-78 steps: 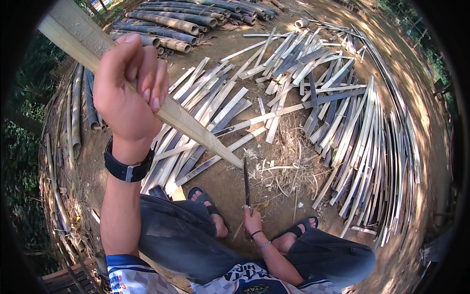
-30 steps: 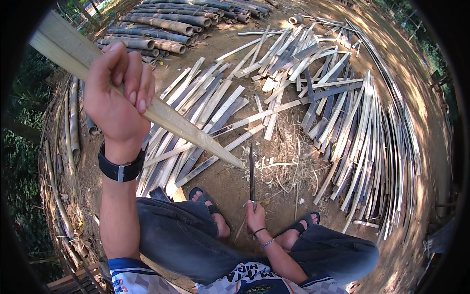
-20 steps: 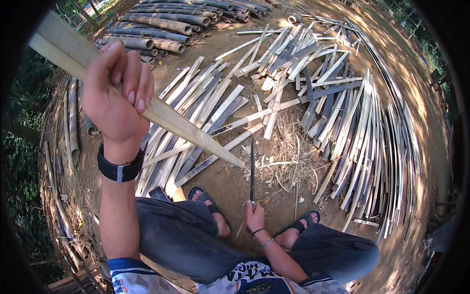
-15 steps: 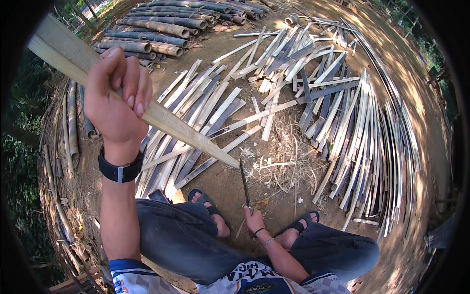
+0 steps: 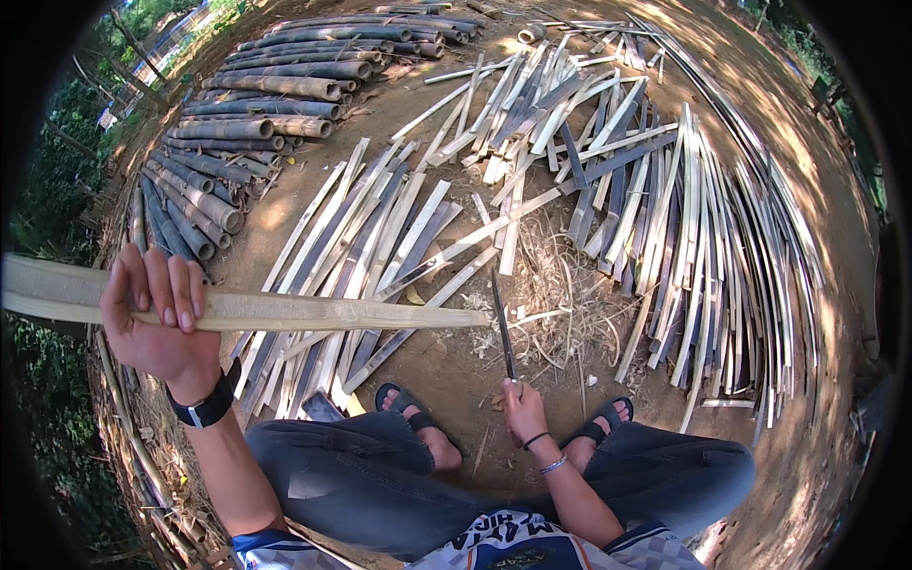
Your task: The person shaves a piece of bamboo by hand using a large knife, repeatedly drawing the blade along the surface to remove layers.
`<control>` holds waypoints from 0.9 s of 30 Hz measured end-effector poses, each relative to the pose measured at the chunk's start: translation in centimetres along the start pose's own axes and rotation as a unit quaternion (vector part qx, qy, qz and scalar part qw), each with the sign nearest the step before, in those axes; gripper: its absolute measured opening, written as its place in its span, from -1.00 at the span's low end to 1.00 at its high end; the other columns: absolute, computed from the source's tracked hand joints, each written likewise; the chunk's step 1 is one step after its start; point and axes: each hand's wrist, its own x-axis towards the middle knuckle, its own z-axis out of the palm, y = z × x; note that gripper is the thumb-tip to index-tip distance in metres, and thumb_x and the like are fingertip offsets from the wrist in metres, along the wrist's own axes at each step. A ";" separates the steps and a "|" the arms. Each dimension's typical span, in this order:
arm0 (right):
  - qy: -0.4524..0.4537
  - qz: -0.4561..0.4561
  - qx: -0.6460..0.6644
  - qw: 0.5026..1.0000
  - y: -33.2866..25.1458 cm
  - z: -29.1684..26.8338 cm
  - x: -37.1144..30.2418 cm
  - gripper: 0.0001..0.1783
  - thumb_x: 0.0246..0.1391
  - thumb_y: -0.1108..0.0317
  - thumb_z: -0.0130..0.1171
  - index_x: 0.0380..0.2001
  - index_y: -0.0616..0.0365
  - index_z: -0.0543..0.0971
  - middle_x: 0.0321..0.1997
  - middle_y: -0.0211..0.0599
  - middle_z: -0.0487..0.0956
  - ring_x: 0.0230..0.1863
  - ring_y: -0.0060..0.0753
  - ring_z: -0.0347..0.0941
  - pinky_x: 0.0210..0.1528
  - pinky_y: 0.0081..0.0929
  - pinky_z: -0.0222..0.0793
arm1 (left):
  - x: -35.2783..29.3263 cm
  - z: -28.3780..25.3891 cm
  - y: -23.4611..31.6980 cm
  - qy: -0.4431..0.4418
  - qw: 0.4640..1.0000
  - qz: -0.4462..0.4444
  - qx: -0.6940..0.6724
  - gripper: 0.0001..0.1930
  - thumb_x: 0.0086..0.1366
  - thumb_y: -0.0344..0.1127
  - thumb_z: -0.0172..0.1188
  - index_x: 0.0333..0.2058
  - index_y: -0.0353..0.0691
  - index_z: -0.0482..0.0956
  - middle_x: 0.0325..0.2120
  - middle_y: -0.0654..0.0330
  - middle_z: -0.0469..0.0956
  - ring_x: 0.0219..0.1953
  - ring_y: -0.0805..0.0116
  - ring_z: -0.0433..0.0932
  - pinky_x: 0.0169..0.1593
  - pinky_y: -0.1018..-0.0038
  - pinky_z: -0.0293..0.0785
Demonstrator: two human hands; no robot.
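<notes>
A long pale bamboo strip (image 5: 332, 311) lies almost level across the left half of the view, its left end running out toward the rim. My left hand (image 5: 161, 313), with a dark watch on the wrist, is wrapped round it near that end. Between my feet, my right hand (image 5: 524, 410) grips the handle of a long narrow knife (image 5: 503, 323). The dark blade points up and away from me. The strip's right end is right beside the blade; whether they touch I cannot tell.
Split bamboo strips lie in piles at the left (image 5: 332, 256), at the far middle (image 5: 532, 95) and along the right (image 5: 703, 256). Whole bamboo poles (image 5: 285, 85) are stacked at the back left. Thin shavings (image 5: 570, 304) litter the ground beyond the knife. My sandalled feet (image 5: 418, 418) flank my right hand.
My left hand has moved down and to the left, bringing the bamboo strip from a steep slant to nearly level. The knife, still in my right hand, appears slightly farther right in view.
</notes>
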 end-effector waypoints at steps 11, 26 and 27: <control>-0.019 0.029 -0.064 0.997 -2.0 -3.6 0.2 -0.43 0.19 -0.06 0.00 -0.43 0.38 0.48 -0.48 0.23 0.53 -0.31 0.31 0.48 -0.22 0.04 0.35 | -3.9 -9.6 -1.2 0.098 0.994 0.017 0.046 -0.70 0.36 -0.26 -0.15 -0.60 -0.06 0.12 -0.81 0.37 0.09 -0.82 0.60 0.05 -0.68 0.67 0.03; -0.057 -0.035 -0.103 0.992 -0.6 2.8 1.0 -0.54 0.22 0.03 0.00 -0.39 0.31 0.45 -0.57 0.11 0.50 -0.42 0.22 0.48 -0.35 -0.05 0.34 | -4.2 -4.4 -1.2 0.054 0.998 0.017 0.021 -0.69 0.38 -0.24 -0.19 -0.59 -0.07 0.13 -0.82 0.36 0.12 -0.85 0.60 0.06 -0.71 0.68 0.09; -0.066 -0.051 -0.107 0.991 -1.3 3.1 0.4 -0.53 0.22 0.02 -0.01 -0.39 0.32 0.45 -0.57 0.10 0.50 -0.43 0.22 0.48 -0.36 -0.06 0.34 | -4.3 -5.1 -1.1 0.057 0.998 0.017 0.022 -0.69 0.38 -0.24 -0.19 -0.59 -0.07 0.13 -0.82 0.36 0.13 -0.85 0.59 0.06 -0.71 0.68 0.09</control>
